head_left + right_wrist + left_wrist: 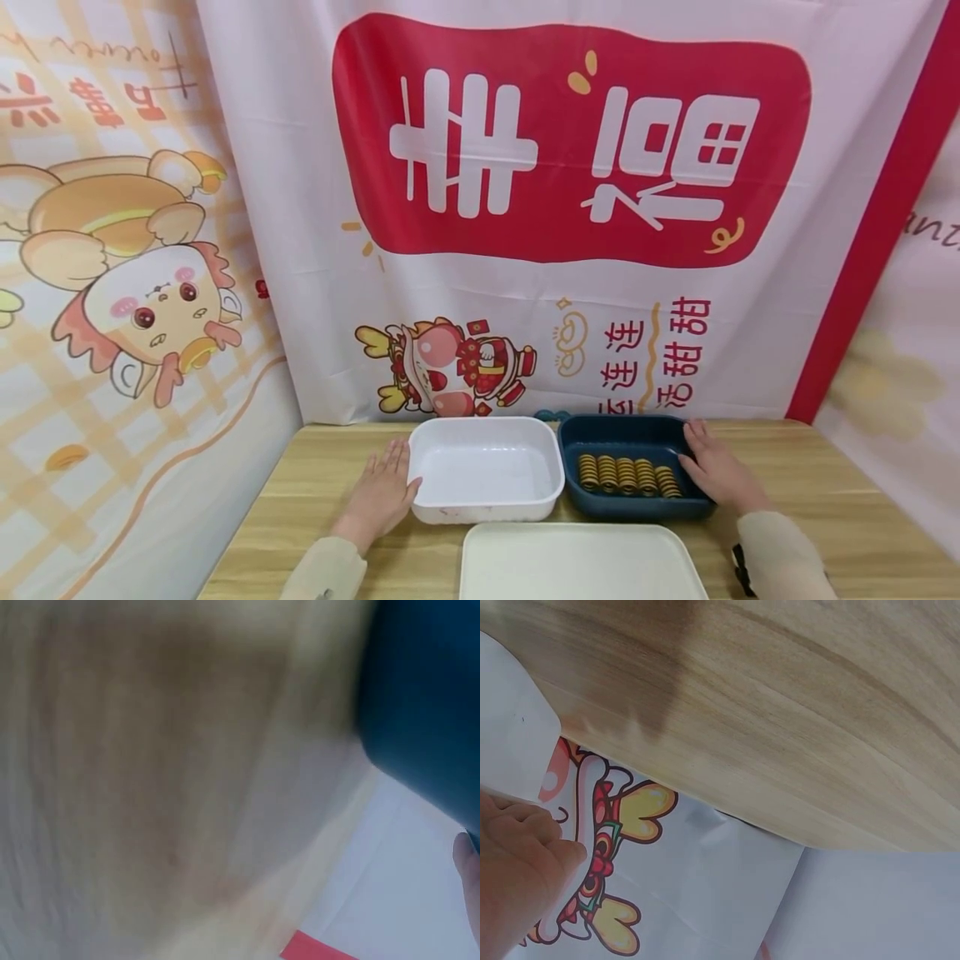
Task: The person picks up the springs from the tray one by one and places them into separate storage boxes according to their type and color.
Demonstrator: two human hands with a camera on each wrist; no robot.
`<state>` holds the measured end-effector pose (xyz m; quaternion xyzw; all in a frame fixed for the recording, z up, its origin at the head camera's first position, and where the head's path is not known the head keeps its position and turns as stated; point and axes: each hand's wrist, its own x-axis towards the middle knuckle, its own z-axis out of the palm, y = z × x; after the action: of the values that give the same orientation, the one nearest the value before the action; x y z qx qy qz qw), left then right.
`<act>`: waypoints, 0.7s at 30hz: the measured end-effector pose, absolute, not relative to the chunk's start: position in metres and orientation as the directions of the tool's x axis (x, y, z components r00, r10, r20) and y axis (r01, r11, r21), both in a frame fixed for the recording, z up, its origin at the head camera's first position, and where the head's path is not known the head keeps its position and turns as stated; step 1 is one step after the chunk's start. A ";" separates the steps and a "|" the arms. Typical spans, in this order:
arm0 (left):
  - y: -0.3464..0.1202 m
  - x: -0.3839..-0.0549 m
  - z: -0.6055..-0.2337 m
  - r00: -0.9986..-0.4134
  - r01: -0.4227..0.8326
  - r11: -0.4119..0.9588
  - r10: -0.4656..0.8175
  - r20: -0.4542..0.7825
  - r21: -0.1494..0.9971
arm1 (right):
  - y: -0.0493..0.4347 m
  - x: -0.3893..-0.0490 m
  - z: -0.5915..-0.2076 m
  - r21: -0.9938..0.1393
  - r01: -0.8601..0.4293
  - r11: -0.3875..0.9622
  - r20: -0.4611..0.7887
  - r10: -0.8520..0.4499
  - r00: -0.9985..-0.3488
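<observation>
A white rectangular bin and a dark blue bin stand side by side on the wooden table, their near sides almost level. Inside the blue bin lie several rows of small gold-and-dark discs. My left hand rests against the white bin's left side, fingers extended and thumb at the rim. At the blue bin's right end, my right hand lies over the rim with its fingers fairly straight. The right wrist view catches only a fingertip beside the blue wall.
A cream tray lies in front of the two bins, cut off by the lower frame edge. Behind the table hangs a printed cloth with large red and white lettering. Another patterned cloth hangs along the left side.
</observation>
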<state>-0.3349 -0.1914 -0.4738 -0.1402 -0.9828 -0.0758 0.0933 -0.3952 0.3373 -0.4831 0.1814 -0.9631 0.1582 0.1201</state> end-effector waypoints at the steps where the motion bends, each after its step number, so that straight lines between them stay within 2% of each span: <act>1: -0.191 -0.335 -0.475 -0.943 0.289 0.949 0.261 0.206 0.125 | 0.338 -0.396 -0.484 -0.253 -0.382 0.889 0.283 -0.310 -0.908; 12: -0.198 -0.332 -0.481 -0.945 0.285 0.944 0.248 0.213 0.165 | 0.328 -0.397 -0.489 -0.183 -0.397 0.899 0.310 -0.330 -0.891; 21: -0.199 -0.335 -0.478 -0.930 0.300 0.947 0.264 0.255 0.114 | 0.327 -0.393 -0.490 -0.171 -0.391 0.904 0.303 -0.330 -0.894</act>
<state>-0.3351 -0.1987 -0.4778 -0.1440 -0.9795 -0.0758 0.1190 -0.3929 0.3270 -0.4900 0.1865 -0.9664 0.1145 0.1346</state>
